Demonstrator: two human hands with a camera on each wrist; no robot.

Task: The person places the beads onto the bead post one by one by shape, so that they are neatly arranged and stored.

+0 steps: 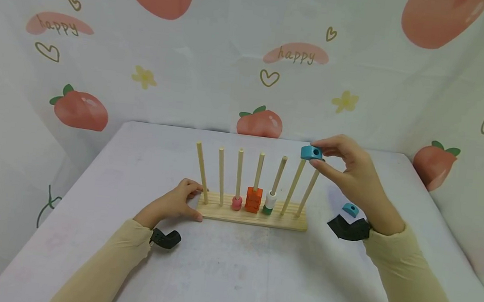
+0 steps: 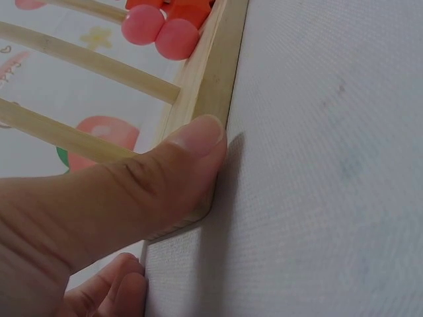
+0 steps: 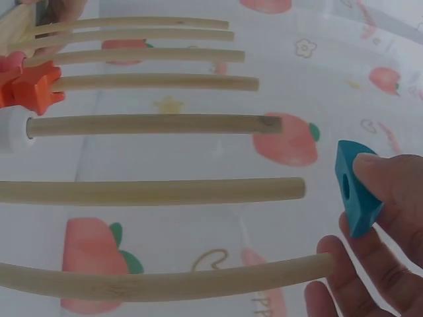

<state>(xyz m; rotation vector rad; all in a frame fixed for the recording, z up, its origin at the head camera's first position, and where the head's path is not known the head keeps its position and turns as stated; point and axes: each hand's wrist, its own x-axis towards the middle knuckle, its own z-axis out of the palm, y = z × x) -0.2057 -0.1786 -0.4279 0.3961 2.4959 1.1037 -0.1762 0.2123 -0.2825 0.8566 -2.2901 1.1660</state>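
Note:
A wooden peg board [image 1: 222, 213] with several upright pegs stands on the table. My left hand [image 1: 178, 200] grips its left end, thumb on the front edge in the left wrist view. Pink beads [image 1: 237, 203], orange blocks [image 1: 253, 200] and a white piece [image 1: 270, 200] over a green one [image 1: 267, 211] sit on three middle pegs. Near the tops of the two rightmost pegs, my right hand [image 1: 350, 170] pinches a blue block [image 3: 357, 188] with a hole through it. In the right wrist view the block is just beyond the tip of a peg [image 3: 291, 189].
Another blue block [image 1: 350, 209] lies on the table right of the board, beside the black wrist strap [image 1: 349, 228]. A second black strap [image 1: 166, 239] is on the left wrist. Behind the table [image 1: 228, 277] hangs a printed cloth [image 1: 215, 69].

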